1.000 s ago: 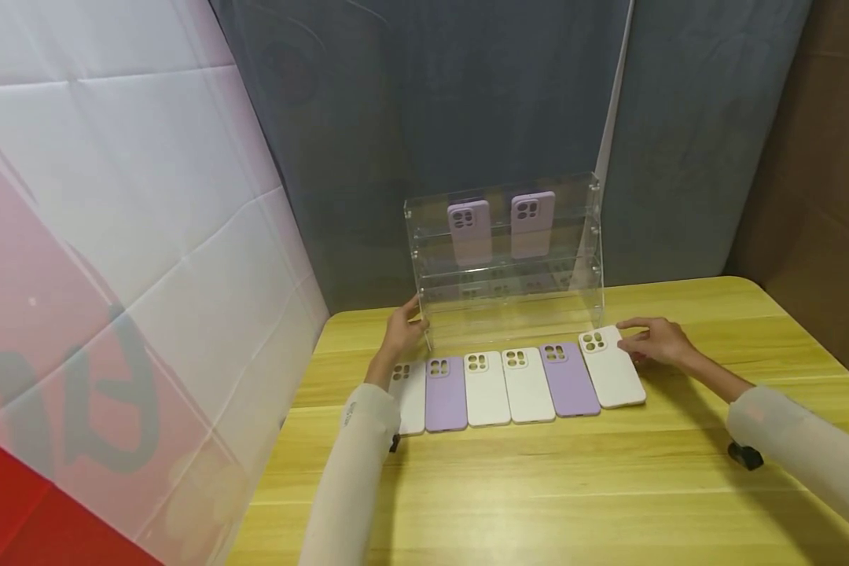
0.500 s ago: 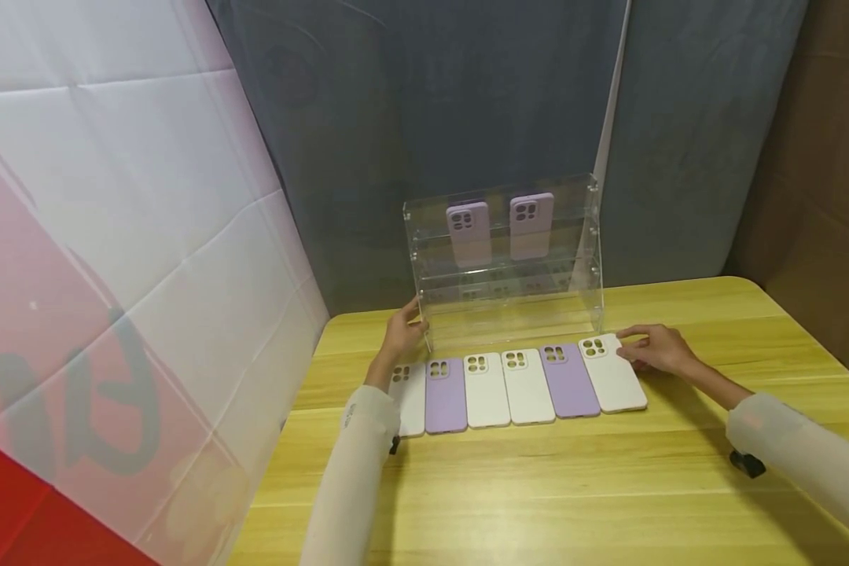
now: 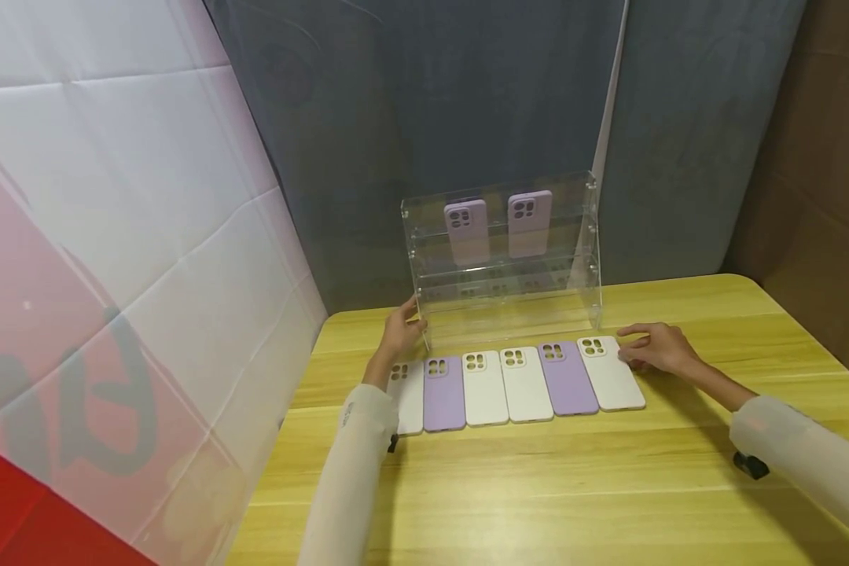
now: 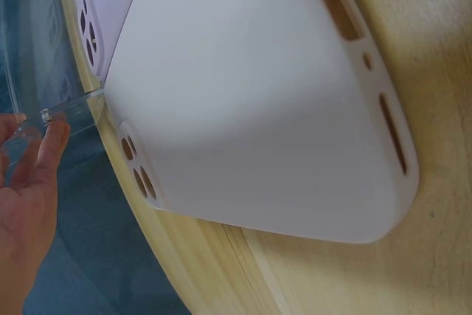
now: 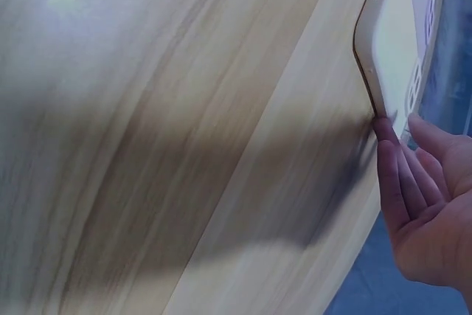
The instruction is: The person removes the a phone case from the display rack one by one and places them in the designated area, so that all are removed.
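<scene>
A clear tiered acrylic display stand (image 3: pixel 505 314) stands on the table, with two purple phone cases (image 3: pixel 468 240) upright on it. My left hand (image 3: pixel 401 330) grips the stand's left side panel, thumb in front and fingers behind. Several phone cases lie side by side in a row before the stand, white and purple mixed. At the row's right end lies a white phone case (image 3: pixel 614 377); my right hand (image 3: pixel 659 348) touches its right edge with fairly straight fingertips. In the left wrist view, the leftmost white phone case (image 4: pixel 243 94) fills the middle, close to the camera.
The yellow wood-grain table (image 3: pixel 509 503) extends in front of the row. Behind the stand hangs a dark grey curtain (image 3: pixel 495 86). A white printed fabric wall (image 3: pixel 141 157) rises at the left and a brown panel (image 3: pixel 814 173) at the right.
The rightmost white case has shifted slightly toward me and now lies level beside the purple one. My right fingers have loosened a little at its edge. My left hand stays on the stand.
</scene>
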`<state>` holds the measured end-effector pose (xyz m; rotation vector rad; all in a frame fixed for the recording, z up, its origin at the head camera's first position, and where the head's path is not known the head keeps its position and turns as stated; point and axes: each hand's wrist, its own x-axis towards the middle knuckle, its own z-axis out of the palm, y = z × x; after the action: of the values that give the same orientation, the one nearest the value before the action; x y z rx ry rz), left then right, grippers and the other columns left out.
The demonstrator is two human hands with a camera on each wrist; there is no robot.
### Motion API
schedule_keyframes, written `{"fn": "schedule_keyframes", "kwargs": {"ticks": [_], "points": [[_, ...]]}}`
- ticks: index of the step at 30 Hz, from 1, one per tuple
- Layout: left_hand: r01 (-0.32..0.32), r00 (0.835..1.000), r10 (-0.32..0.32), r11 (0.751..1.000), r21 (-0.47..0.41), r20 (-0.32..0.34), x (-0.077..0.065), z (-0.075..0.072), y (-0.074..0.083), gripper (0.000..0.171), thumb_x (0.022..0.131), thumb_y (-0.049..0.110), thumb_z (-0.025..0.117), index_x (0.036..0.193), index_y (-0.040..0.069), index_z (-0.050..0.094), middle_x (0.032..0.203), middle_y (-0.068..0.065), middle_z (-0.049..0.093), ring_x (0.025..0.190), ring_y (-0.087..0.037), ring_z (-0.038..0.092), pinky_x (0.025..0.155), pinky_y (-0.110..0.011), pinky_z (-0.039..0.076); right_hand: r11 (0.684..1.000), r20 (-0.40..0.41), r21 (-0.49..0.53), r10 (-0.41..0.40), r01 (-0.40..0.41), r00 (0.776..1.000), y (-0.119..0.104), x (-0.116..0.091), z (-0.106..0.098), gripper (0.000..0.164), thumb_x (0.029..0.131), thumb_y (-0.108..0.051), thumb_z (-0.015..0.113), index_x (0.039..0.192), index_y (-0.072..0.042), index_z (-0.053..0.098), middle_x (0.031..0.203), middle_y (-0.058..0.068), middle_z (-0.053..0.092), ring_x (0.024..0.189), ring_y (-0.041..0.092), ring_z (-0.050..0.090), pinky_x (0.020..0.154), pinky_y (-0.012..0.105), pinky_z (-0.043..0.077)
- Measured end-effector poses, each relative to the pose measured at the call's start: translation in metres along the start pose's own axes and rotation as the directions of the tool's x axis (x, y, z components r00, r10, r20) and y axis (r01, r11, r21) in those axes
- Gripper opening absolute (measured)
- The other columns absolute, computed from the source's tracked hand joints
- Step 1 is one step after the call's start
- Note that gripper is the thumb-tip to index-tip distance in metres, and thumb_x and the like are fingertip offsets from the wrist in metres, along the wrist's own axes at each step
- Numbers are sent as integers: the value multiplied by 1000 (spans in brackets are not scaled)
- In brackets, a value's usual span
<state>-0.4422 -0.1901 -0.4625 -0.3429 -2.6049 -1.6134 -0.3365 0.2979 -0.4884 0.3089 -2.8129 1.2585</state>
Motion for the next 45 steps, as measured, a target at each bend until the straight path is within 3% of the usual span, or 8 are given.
{"fn": "schedule_keyframes", "kwargs": {"ticks": [11, 18, 23, 29, 33, 36, 38, 45], "points": [[-6, 1000, 6, 1000, -5, -4, -1, 0, 1, 70, 97, -6, 57, 162, 6, 33, 154, -32, 45, 129, -47, 59, 104, -44, 58, 999, -22, -21, -30, 29, 999, -3, 4, -3, 43, 91, -12, 80, 126, 10, 68, 100, 23, 77, 83, 26, 79, 64, 16, 58], [1, 1000, -1, 1000, -19, 6, -1, 0, 1, 70, 98, -7, 57, 162, 6, 33, 155, -31, 44, 130, -47, 58, 106, -46, 56, 997, -35, 46, -66, 68, 997, -13, 13, -8, 42, 93, -9, 78, 128, 11, 66, 103, 27, 76, 77, 30, 78, 63, 35, 67], [-1, 1000, 1, 1000, -3, 0, 3, 0, -2, 70, 98, -7, 59, 162, 7, 34, 154, -30, 46, 130, -46, 59, 107, -47, 55, 991, -71, 18, -130, 131, 989, -26, 24, -12, 39, 93, -8, 78, 126, 11, 67, 101, 28, 76, 76, 35, 77, 62, 43, 67], [-1, 1000, 1, 1000, 1, -3, 3, 0, -3, 71, 96, -8, 60, 161, 7, 35, 154, -30, 46, 128, -47, 60, 106, -47, 56, 990, -96, -50, -135, 131, 986, -38, 40, -17, 40, 95, -13, 76, 129, 6, 68, 101, 25, 77, 81, 39, 77, 51, 31, 60], [-4, 1000, 4, 1000, 3, 0, 3, 0, -4, 71, 96, -7, 60, 161, 7, 35, 153, -31, 46, 127, -47, 61, 106, -47, 56, 982, -122, -92, -177, 167, 976, -48, 49, -19, 38, 94, -14, 77, 127, 5, 70, 99, 24, 77, 74, 28, 77, 42, 26, 48], [-1, 1000, 1, 1000, -1, 5, 3, -1, -4, 71, 96, -7, 59, 161, 8, 35, 154, -31, 46, 127, -47, 61, 105, -47, 57, 971, -138, -116, -225, 210, 965, -56, 55, -21, 36, 93, -13, 77, 124, 5, 71, 98, 24, 77, 67, 12, 74, 41, 24, 46], [-2, 1000, 2, 1000, -8, 7, 2, 0, -4, 71, 96, -7, 59, 161, 7, 34, 154, -31, 45, 127, -47, 61, 105, -47, 57, 964, -147, -128, -251, 234, 957, -60, 59, -22, 34, 93, -11, 77, 123, 5, 71, 98, 24, 77, 66, 9, 73, 39, 24, 44], [-2, 1000, 2, 1000, -5, 4, 1, -1, -2, 70, 96, -8, 59, 161, 5, 34, 153, -31, 46, 127, -47, 61, 105, -47, 57, 953, -199, -158, -288, 259, 937, -77, 72, -28, 35, 92, -11, 79, 123, 4, 72, 99, 23, 77, 78, 35, 76, 46, 22, 47]]}}
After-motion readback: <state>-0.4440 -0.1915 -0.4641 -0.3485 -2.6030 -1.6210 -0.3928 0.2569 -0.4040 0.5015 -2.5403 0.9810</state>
